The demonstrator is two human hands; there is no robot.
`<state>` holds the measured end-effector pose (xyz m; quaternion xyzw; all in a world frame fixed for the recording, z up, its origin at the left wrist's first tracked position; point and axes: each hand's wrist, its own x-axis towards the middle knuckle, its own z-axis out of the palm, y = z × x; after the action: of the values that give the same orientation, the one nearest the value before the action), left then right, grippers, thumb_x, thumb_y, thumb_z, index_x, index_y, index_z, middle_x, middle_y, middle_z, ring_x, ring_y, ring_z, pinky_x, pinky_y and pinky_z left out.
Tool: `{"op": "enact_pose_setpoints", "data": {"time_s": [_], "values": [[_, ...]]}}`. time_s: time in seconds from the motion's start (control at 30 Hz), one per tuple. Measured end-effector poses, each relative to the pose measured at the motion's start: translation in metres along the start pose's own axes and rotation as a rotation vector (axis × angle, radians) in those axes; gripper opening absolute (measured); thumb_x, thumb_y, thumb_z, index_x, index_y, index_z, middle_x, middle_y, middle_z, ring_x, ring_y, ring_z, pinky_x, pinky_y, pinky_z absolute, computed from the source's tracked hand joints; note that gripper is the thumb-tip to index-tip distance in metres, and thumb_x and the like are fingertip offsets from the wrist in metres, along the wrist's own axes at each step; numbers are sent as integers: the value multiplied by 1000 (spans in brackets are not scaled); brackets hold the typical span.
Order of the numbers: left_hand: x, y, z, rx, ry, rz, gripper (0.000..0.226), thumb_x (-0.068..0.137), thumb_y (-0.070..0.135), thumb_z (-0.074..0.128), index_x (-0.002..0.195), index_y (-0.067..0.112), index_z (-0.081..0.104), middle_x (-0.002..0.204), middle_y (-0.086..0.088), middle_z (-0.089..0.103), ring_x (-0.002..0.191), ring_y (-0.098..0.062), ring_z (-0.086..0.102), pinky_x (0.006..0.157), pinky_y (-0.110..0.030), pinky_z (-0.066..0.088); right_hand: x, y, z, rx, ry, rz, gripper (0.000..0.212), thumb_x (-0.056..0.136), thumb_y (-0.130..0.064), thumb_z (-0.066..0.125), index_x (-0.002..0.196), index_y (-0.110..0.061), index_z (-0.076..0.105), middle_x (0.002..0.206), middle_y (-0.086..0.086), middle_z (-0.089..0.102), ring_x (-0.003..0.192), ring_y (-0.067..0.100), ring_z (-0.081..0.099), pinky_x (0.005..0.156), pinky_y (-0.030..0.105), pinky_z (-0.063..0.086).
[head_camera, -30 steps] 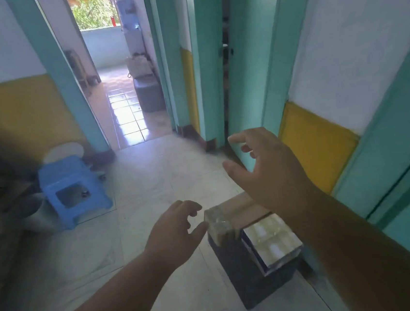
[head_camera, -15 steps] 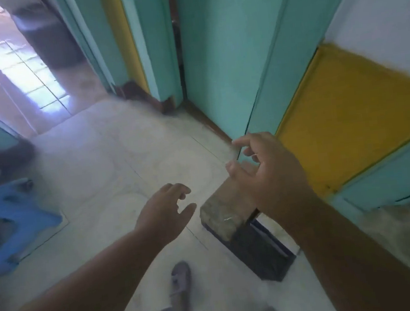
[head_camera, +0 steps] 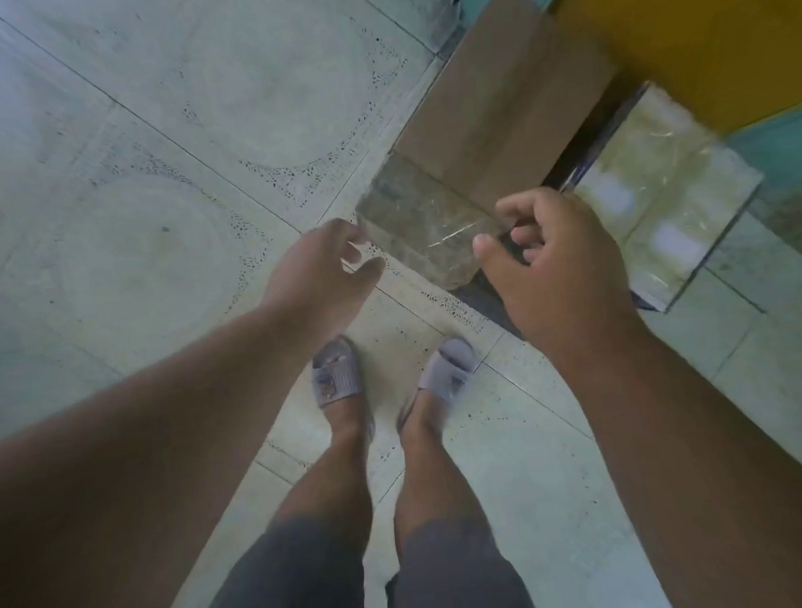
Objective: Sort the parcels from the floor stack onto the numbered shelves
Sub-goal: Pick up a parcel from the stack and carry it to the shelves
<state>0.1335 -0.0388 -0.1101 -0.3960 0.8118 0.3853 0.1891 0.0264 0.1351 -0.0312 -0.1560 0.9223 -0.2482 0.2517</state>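
I see my left hand [head_camera: 310, 283] and right hand [head_camera: 553, 268], fingers loosely spread, flanking the taped brown cardboard parcel [head_camera: 485, 136] at upper right.

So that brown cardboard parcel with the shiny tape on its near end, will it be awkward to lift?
Probably stiff: the cardboard parcel keeps flat faces and straight edges. Its glossy taped end may be slippery under fingers. Being long, it could tip if lifted by that end alone; weight can't be judged.
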Motion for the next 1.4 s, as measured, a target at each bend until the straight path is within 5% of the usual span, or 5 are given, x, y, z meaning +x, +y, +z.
{"op": "enact_pose_setpoints", "data": {"time_s": [0.27,0.6,0.73,1.2,1.4], "values": [[88,-9,39,-264,-14,-238,52,98,36,56,147,29,42,135,4,57,84,-15,66,61,-30,52,64,66,86,2,-155,265,42,93,-38,62,132,-24,51,132,1,50,88,11,53,57,18,35],[52,0,0,-676,47,-432,37,95,58,53,94,22,61,102,-5,69,90,-23,73,87,-44,59,40,41,74,444,6,538,61,96,-43,56,149,-22,34,131,-4,50,87,6,53,57,18,35],[-11,29,-68,-784,16,-458,54,97,65,40,108,18,65,105,-6,69,93,-25,70,82,-40,59,-8,-7,15,456,81,485,29,98,-48,51,110,-23,60,103,-8,64,81,0,55,58,20,36],[-195,115,-204,-975,-300,48,31,91,-1,64,117,13,58,115,-13,68,102,-27,69,76,-33,56,-151,-124,-183,315,409,217,13,92,-35,66,94,-25,58,89,-11,64,79,9,61,62,25,46],[-235,158,-213,-866,-453,255,45,92,2,63,133,21,59,124,-3,66,107,-26,67,90,-40,58,-236,-109,-205,516,419,321,68,68,-72,70,121,-36,47,107,-5,67,94,21,70,83,51,59]]}}
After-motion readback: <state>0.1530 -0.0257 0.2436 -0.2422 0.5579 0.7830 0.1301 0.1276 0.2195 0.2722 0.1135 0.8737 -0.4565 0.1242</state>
